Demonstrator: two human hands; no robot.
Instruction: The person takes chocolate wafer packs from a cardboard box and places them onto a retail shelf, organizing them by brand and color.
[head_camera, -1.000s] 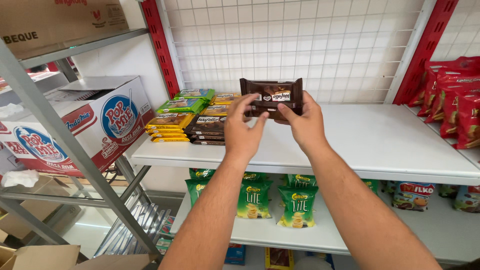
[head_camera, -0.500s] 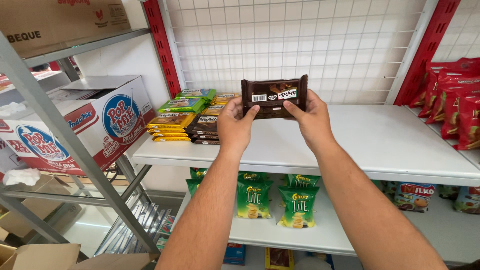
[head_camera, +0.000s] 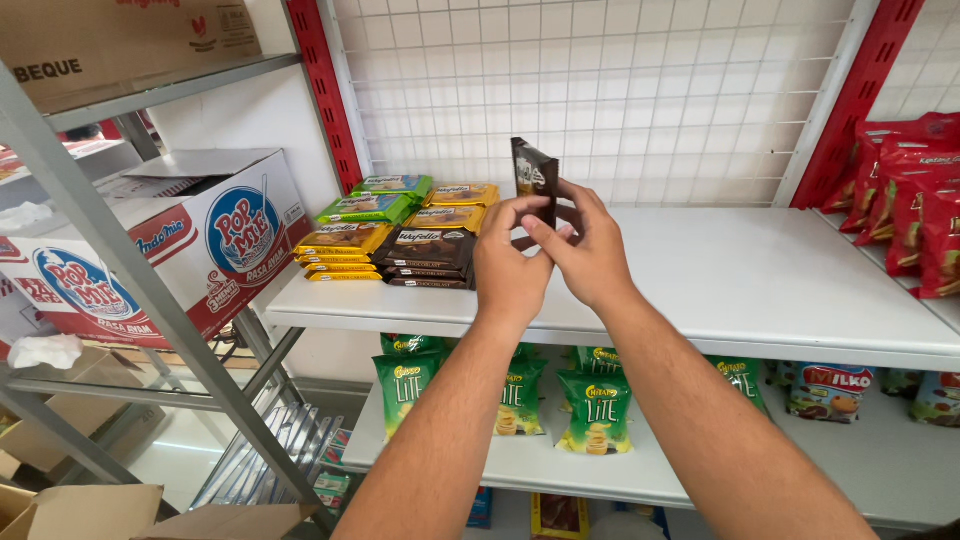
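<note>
A dark brown snack packet (head_camera: 535, 178) stands on end above the white shelf (head_camera: 740, 270), turned edge-on to me. My left hand (head_camera: 508, 262) grips its lower part, and my right hand (head_camera: 590, 245) pinches it from the right side. Just left of my hands lie stacks of flat wafer packets (head_camera: 400, 232) in green, yellow and brown, several per pile, on the same shelf.
Red snack bags (head_camera: 915, 210) fill the shelf's right end. Green chip bags (head_camera: 590, 405) and cookie packs (head_camera: 830, 390) sit on the shelf below. A white printed carton (head_camera: 190, 240) rests on a grey metal rack to the left, cardboard boxes (head_camera: 80, 510) on the floor.
The brown packet was held flat and wide between both hands; it is now turned upright and edge-on, and my hands have closed together around its lower part.
</note>
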